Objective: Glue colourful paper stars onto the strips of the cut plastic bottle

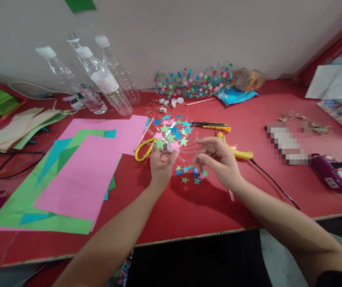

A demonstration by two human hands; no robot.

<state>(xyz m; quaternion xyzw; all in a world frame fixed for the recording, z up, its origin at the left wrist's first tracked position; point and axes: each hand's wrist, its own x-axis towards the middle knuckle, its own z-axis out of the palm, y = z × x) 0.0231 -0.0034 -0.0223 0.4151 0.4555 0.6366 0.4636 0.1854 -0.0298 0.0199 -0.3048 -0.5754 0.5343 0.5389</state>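
My left hand (161, 165) holds a clear plastic piece (171, 134) covered with pink, green and blue paper stars. To its right is my right hand (215, 159), apart from the piece, its fingers curled with the thumb near the fingertips. Whether anything small sits between those fingers is hidden. Loose paper stars (185, 179) lie on the red table between and below the hands. Yellow-handled scissors (142, 151) lie left of the starred piece. Behind my right hand are a yellow glue gun (239, 153) and a box cutter (215, 126).
Colored paper sheets (72, 179) cover the table's left part. Clear bottles (106, 81) lean at the back wall, beside star-covered plastic (193, 83) and a blue packet (236, 95). A purple power socket (335, 171) sits at the right; the glue gun's black cord (275, 183) crosses the table.
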